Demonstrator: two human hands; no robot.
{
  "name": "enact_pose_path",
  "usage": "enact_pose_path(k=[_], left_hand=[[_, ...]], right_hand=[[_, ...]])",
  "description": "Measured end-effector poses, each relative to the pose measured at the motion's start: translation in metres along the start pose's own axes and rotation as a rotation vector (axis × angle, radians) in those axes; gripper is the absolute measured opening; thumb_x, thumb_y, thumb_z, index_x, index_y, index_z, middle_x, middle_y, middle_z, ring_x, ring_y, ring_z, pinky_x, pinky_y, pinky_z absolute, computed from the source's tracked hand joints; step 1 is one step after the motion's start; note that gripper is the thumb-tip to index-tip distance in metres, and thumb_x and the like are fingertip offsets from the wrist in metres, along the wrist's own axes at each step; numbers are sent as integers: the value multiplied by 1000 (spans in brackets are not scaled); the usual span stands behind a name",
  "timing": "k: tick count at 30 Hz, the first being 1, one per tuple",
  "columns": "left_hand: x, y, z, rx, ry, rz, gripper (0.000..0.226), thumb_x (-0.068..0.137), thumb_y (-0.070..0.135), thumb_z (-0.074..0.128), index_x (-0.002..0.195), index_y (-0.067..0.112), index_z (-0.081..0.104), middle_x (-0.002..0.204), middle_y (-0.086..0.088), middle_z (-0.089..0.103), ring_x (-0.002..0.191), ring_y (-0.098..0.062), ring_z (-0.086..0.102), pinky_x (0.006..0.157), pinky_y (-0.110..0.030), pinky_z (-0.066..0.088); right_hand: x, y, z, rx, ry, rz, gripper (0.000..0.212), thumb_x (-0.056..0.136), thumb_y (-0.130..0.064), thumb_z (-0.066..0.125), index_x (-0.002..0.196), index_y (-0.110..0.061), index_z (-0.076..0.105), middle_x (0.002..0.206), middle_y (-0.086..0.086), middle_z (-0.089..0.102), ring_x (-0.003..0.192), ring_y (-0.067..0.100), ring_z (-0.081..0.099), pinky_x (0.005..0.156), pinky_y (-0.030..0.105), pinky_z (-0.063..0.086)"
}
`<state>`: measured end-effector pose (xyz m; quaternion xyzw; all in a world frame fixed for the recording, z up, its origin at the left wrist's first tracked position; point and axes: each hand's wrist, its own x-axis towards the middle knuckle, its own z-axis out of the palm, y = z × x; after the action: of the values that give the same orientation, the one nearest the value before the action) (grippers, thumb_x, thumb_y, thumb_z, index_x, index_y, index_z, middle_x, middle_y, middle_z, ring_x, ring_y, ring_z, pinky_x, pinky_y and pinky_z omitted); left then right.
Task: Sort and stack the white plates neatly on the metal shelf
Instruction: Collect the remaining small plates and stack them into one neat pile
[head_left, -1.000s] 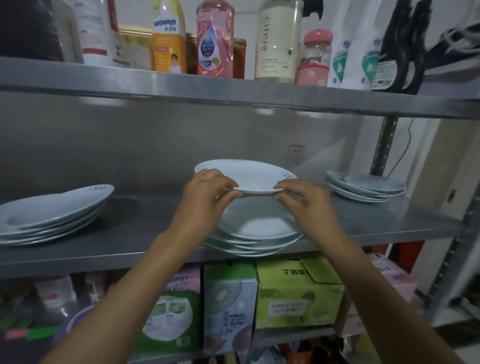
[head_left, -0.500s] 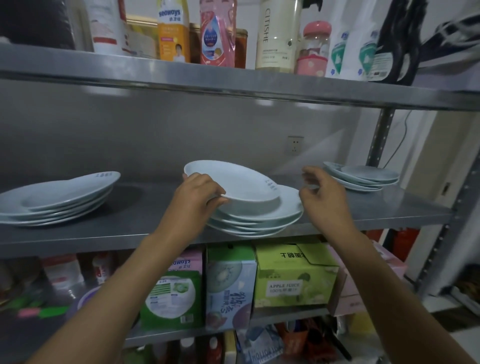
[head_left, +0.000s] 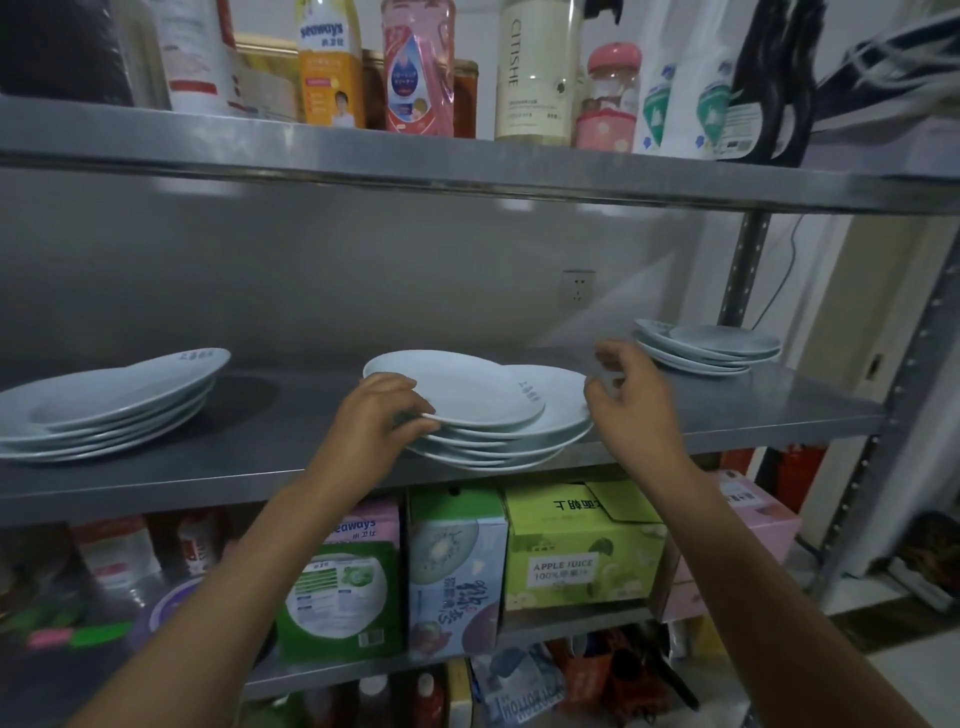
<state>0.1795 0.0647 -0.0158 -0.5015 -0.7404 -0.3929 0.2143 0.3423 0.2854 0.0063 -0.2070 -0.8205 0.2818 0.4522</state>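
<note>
The top plate (head_left: 457, 392) is gripped at its near-left rim by the left hand (head_left: 371, 423) and lies offset to the left on the middle stack (head_left: 511, 441), at the front edge of the metal shelf (head_left: 270, 457). The right hand (head_left: 631, 402) is held just right of that stack, fingers loosely curled, nothing held. A larger stack (head_left: 104, 410) sits far left of it, a small stack (head_left: 709, 348) to its right.

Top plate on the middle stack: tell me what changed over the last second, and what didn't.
Both hands held the top plate above the middle stack. It now rests there, offset left. The right hand let go; the left hand still grips its rim. The left stack and right stack stayed put.
</note>
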Motion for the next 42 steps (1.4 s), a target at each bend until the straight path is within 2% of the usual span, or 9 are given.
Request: enact_pose_path(k=[4, 7, 12, 17, 22, 28, 33, 37, 42], left_hand=[[1, -3, 0, 32, -31, -13, 9, 76, 19, 78, 84, 17, 76, 89, 8, 67, 103, -15, 58, 87, -30, 42], [0, 2, -5, 38, -38, -46, 14, 74, 33, 64, 80, 25, 74, 83, 20, 63, 90, -9, 57, 91, -41, 45], [3, 8, -4, 129, -12, -42, 36, 79, 53, 43, 83, 29, 70, 88, 22, 60, 95, -3, 52, 112, -47, 23], [21, 34, 6, 195, -8, 53, 41, 88, 46, 39, 103, 21, 69, 112, 7, 66, 120, -14, 48, 116, -48, 13], [39, 70, 29, 249, -70, 137, 36, 96, 36, 43, 124, 20, 59, 136, 2, 55, 139, -19, 31, 117, -50, 6], [51, 100, 57, 197, -57, 173, 39, 96, 35, 41, 128, 18, 54, 140, 2, 50, 142, -18, 25, 118, -45, 6], [69, 126, 94, 144, -50, 213, 39, 94, 28, 44, 129, 13, 52, 137, -2, 51, 141, -20, 25, 118, -43, 9], [87, 148, 135, 142, -70, 235, 46, 94, 28, 45, 137, 12, 45, 144, -6, 45, 143, -22, 21, 117, -40, 8], [131, 180, 199, 199, -78, 204, 48, 94, 28, 44, 139, 12, 42, 148, -6, 39, 145, -23, 15, 119, -45, 6]], right_hand=[[-1, 1, 2, 17, 4, 20, 42, 89, -14, 56, 130, -17, 50, 129, -2, 57, 117, 14, 52, 102, 33, 41], [2, 1, 1, 9, 8, 21, 43, 88, -13, 56, 131, -18, 50, 130, -3, 56, 117, 11, 51, 100, 28, 39], [8, 0, 1, -35, 7, 6, 44, 88, -13, 56, 131, -19, 49, 131, -3, 56, 118, 13, 51, 98, 26, 38], [10, 5, 2, -133, -10, -36, 44, 89, -16, 55, 132, -21, 47, 133, -3, 54, 121, 14, 49, 98, 26, 36], [8, 15, -7, -226, -27, -103, 45, 89, -20, 53, 134, -22, 46, 136, -2, 52, 124, 15, 46, 100, 27, 34], [20, 29, -23, -275, -13, -132, 45, 86, -19, 54, 131, -21, 48, 133, -2, 53, 123, 15, 47, 100, 25, 33], [35, 59, -41, -207, 7, -147, 43, 85, -18, 54, 127, -19, 50, 126, 1, 57, 117, 16, 52, 101, 36, 42], [59, 103, -59, -214, 54, -46, 41, 85, -17, 56, 127, -19, 52, 126, 1, 58, 116, 17, 52, 100, 31, 39], [94, 176, -93, -193, 94, -10, 37, 87, -10, 55, 123, -15, 54, 125, 5, 58, 115, 19, 51, 98, 22, 34]])
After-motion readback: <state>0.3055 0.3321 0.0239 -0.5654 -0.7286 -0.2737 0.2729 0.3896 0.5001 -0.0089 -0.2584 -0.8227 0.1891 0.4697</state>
